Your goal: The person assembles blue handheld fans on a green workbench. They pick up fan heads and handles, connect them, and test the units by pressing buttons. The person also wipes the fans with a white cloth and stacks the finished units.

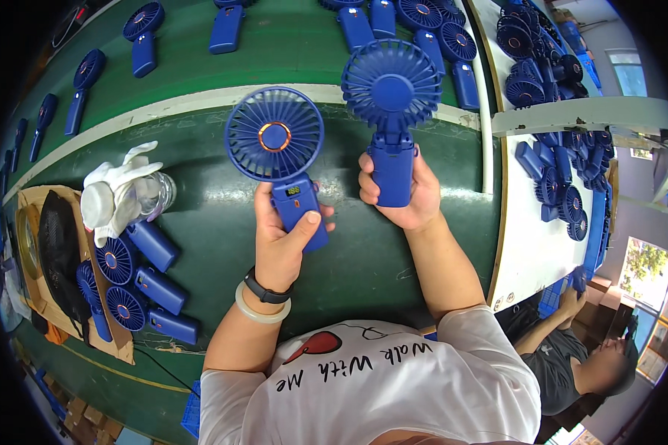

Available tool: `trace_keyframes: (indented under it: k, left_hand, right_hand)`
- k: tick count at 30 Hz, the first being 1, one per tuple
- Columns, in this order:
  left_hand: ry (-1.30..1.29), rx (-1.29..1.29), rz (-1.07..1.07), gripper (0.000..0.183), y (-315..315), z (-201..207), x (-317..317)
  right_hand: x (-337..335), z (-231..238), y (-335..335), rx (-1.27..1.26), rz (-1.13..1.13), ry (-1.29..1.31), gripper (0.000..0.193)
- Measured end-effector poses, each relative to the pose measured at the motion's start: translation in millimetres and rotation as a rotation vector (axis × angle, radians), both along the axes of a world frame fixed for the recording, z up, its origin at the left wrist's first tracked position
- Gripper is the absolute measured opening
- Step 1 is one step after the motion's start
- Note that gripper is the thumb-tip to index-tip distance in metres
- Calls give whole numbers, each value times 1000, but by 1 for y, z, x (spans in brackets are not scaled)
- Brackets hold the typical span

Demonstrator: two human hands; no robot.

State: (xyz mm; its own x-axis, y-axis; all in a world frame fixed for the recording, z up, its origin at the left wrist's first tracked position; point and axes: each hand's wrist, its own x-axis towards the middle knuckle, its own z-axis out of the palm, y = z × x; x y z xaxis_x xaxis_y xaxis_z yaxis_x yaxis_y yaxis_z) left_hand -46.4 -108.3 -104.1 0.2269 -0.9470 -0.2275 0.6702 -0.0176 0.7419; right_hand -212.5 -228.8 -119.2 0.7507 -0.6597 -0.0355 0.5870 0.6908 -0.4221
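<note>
My left hand [283, 239] is wrapped round the handle of a blue handheld fan [274, 136]. This fan faces up, with an orange ring at its hub and a small lit display on the handle; my thumb lies on the handle below the display. In my right hand [416, 194] is a second blue handheld fan [391, 90], held upright with its plain side toward me. My fingers close round its handle from both sides. Both fans are above the green work surface [349, 274], apart from each other.
Several more blue fans [145, 52] lie along the green belt [274, 44] beyond a pale rail. To the left are a white glove [122, 178], a clear jar [159, 194], fans and a cardboard tray [119, 350]. At right, a white table [516, 245] holds piled fans; a co-worker [571, 363] sits beyond it.
</note>
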Motion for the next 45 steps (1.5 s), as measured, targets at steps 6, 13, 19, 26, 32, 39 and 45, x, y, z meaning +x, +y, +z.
trace_keyframes:
  k: [6, 13, 19, 26, 32, 39, 45]
  left_hand:
    - [-37, -8, -69, 54, 1, -6, 3]
    - [-20, -46, -139, 41, 4, -15, 2]
    - [55, -69, -193, 47, 1, -11, 2]
    - [116, -67, -192, 53, -1, -7, 1]
    - [121, -111, -191, 67, -2, -8, 0]
    - [713, -133, -325, 75, 1, -17, 10]
    - [515, -83, -301, 68, 4, -9, 8]
  right_hand:
    - [1, 17, 5, -159, -73, 406, 52]
    - [7, 20, 5, -267, -273, 589, 43]
    - [4, 13, 3, -344, -302, 595, 43]
    - [3, 11, 0, -302, -284, 589, 43]
    - [4, 7, 4, -348, -288, 670, 48]
    - [18, 46, 40, -1394, -208, 1000, 71]
    - [26, 71, 32, -1468, -70, 1285, 39]
